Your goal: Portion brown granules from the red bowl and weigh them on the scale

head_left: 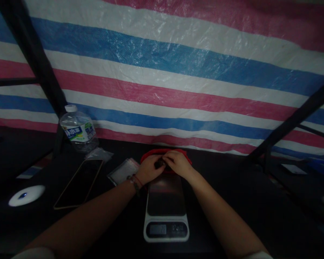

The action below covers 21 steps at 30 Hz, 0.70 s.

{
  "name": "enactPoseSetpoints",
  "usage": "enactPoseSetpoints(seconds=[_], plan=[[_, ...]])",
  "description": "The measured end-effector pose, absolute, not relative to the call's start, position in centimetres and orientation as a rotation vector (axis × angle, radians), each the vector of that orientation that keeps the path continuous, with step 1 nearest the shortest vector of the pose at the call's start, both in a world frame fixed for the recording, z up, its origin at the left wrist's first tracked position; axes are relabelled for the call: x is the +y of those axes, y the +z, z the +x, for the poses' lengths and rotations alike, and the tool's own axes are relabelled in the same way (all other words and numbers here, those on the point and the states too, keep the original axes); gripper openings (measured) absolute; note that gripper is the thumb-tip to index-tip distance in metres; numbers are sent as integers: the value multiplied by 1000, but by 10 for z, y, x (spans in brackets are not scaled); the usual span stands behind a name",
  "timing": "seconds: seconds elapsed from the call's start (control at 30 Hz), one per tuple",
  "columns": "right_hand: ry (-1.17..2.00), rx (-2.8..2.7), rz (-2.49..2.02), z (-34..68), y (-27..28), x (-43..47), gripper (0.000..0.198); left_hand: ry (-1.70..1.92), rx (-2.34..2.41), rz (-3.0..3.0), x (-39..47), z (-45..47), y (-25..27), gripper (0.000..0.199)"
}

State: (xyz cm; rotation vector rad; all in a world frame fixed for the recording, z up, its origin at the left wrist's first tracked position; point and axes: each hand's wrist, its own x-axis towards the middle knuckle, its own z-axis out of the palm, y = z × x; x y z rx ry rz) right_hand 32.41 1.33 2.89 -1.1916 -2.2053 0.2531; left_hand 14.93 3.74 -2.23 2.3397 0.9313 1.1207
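Observation:
My left hand (150,169) and my right hand (177,162) meet over a red-rimmed container (148,154) at the back of the table. Both have their fingers closed round a small dark item (160,163), too dim and small to name. What lies inside the container is mostly hidden by my hands. In front of it, below my wrists, a white digital scale (166,201) with a flat plate and a lit display lies on the black table. Beside my left wrist are clear plastic bags (123,171).
A phone (79,184) lies at left, with a white oval object (26,195) beyond it. A large clear bottle (78,129) stands at the back left, near crumpled plastic (99,155). Dark frame posts (41,68) and a striped tarp (162,82) bound the table.

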Motion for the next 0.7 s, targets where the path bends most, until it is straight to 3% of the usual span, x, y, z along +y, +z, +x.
enactPoseSetpoints(seconds=[0.5,0.7], plan=[[337,-2234,-1238,326,37,10,15,1097,958,2296,41,148,-25,34],[280,-2116,-1190,328,38,11,23,1155,1006,2263,42,148,-26,43]])
